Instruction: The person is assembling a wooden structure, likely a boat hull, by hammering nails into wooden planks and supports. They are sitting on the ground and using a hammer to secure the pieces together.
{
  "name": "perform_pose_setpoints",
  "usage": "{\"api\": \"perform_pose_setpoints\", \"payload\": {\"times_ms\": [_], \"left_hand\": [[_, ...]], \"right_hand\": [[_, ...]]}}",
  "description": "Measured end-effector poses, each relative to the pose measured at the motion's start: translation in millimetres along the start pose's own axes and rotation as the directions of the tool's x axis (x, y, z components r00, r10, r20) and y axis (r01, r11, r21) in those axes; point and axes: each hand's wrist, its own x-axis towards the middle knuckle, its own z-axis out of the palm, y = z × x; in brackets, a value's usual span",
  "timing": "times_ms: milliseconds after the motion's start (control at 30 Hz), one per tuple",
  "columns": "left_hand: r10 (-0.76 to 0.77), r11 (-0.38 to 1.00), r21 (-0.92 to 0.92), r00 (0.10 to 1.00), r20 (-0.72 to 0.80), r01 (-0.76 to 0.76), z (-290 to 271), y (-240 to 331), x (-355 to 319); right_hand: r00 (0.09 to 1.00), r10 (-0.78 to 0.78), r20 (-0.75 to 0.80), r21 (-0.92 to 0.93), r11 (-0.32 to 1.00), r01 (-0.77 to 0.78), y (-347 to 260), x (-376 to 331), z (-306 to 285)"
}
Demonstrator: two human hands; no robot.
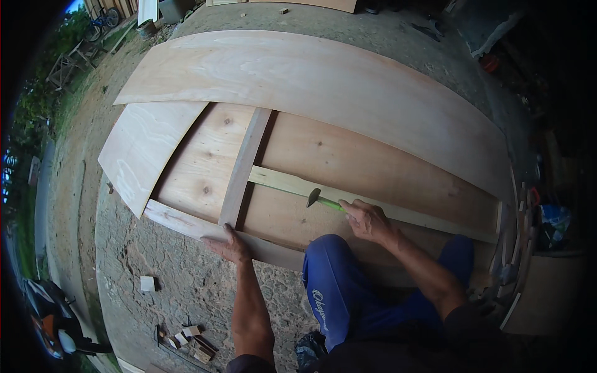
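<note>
My right hand [369, 221] is closed round the green handle of a hammer [313, 198]. Its dark metal head is above the plywood panel, near a pale wooden strip [292, 183] that runs lengthwise. My left hand [231, 247] grips the near rail of a wooden frame [270, 252], thumb on top, fingers along the outer side. That thumb is close to where a crosspiece [242, 168] meets the rail. Knotted plywood [205, 152] lies inside the frame. I cannot see a nail between the fingers.
A long plywood sheet [280, 68] covers the far side, and a smaller piece [149, 143] covers the left end. My knee in blue trousers [333, 273] is against the near rail. Wood offcuts [191, 331] and a square block [147, 284] lie on rough concrete. A motorcycle [62, 323] stands lower left.
</note>
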Motion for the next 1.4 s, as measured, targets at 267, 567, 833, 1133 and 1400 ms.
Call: {"api": "perform_pose_setpoints", "payload": {"times_ms": [267,567,833,1133,1400], "left_hand": [[0.034,0.999,-0.018,0.999,0.014,-0.033,6,-2,0],[0.026,0.999,-0.032,1.000,-0.016,-0.026,-1,-12,2],[0.029,0.998,-0.056,1.000,0.004,-0.029,0,4,5],[-0.013,0.998,-0.061,0.997,0.079,0.018,9,-3,-3],[0.490,0.819,0.434,0.851,-0.187,-0.376,18,11,-23]], "right_hand": [[0.841,-0.384,0.382,-0.098,0.888,0.450,-33,94,48],[0.937,-0.187,0.296,-0.084,0.972,0.221,-75,114,61],[0.972,-0.122,0.202,-0.087,0.986,0.142,-70,125,56],[0.975,-0.220,0.037,-0.161,0.961,0.223,-22,47,-50],[0.816,0.459,-0.352,0.392,0.864,-0.317,180,-206,-156]]}}
